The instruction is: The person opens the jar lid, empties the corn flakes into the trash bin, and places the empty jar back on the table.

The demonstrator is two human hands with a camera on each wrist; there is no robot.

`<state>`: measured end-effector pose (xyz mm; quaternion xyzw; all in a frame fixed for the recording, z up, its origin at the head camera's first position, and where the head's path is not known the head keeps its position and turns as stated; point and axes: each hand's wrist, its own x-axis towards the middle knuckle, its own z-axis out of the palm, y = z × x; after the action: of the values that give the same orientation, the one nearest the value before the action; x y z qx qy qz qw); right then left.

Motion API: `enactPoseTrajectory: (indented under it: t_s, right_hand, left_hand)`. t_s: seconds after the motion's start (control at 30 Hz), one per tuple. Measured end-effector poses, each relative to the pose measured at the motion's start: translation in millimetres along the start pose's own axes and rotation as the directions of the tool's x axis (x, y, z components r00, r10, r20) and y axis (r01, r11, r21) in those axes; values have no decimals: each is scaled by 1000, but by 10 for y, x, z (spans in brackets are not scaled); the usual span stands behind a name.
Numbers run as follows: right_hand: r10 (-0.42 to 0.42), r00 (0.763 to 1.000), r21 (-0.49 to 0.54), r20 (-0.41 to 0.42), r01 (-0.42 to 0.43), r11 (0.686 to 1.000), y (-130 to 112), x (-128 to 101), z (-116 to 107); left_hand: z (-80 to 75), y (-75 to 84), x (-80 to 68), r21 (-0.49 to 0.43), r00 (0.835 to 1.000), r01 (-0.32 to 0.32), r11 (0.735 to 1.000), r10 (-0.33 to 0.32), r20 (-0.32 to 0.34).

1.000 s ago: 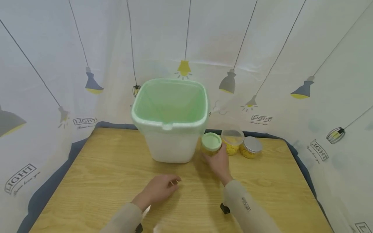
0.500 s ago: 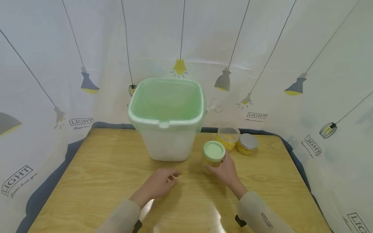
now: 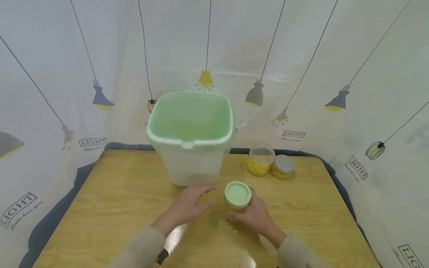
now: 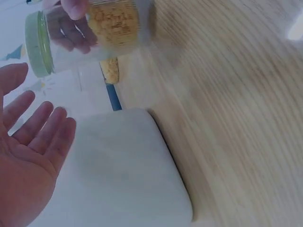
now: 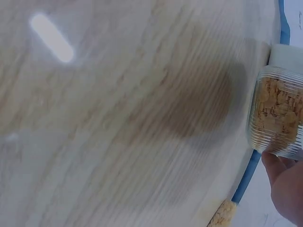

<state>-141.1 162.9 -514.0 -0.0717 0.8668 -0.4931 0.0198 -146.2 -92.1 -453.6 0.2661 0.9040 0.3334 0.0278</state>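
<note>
My right hand (image 3: 258, 217) grips a clear jar (image 3: 237, 194) with a pale green screw lid, its fingers and thumb around the sides. The left wrist view shows small yellowish pieces (image 4: 115, 22) filling the lower part of this jar, and its ribbed base (image 5: 274, 113) shows in the right wrist view. The jar stands upright over the table, in front of the bin. My left hand (image 3: 186, 205) is just left of it, apart from the jar. Its fingers are loosely extended, with the palm (image 4: 26, 175) turned toward the jar and nothing held.
Behind the hands stands a tall white bin (image 3: 192, 167) with an open pale green rim (image 3: 187, 144). To its right, a clear tub (image 3: 258, 166) and a silver-lidded jar (image 3: 283, 167), both with yellow contents, sit near the back edge of the wooden table (image 3: 110, 193).
The right hand has brought the green-lidded jar from beside the bin toward the front of the table. The left hand has moved slightly closer and its fingers have spread.
</note>
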Motion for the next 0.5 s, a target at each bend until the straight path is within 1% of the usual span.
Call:
enactPoseTrajectory:
  t_s: [0.1,0.2,0.23,0.27,0.33,0.4,0.5]
  right_hand:
    - [-31,999,21,23,31,999,-10,-38,65]
    - [-81,996,7,49,81,997,-28,-69,143]
    - [-101,993,-2,55,102,995,-37,-77,167]
    - [-122,991,-13,62,123,992,-46,-83,189]
    - [-158,985,-38,72,161,986,-67,-94,228]
    - [-187,979,-36,86,190,981,-89,-98,264]
    - [-222,969,-24,108,226,974,-123,-97,313]
  left_hand:
    - [-6,84,45,-33,1000,-25,999,25,15]
    - [-2,150,61,-91,998,-19,996,24,54]
    - [-1,170,64,-98,997,-20,995,27,69]
    - [2,187,67,-99,996,-20,995,28,84]
    - [16,210,73,-86,993,-40,995,50,108]
    - [38,215,81,-63,990,-64,996,72,124]
    - [72,199,94,-57,986,-79,995,86,141]
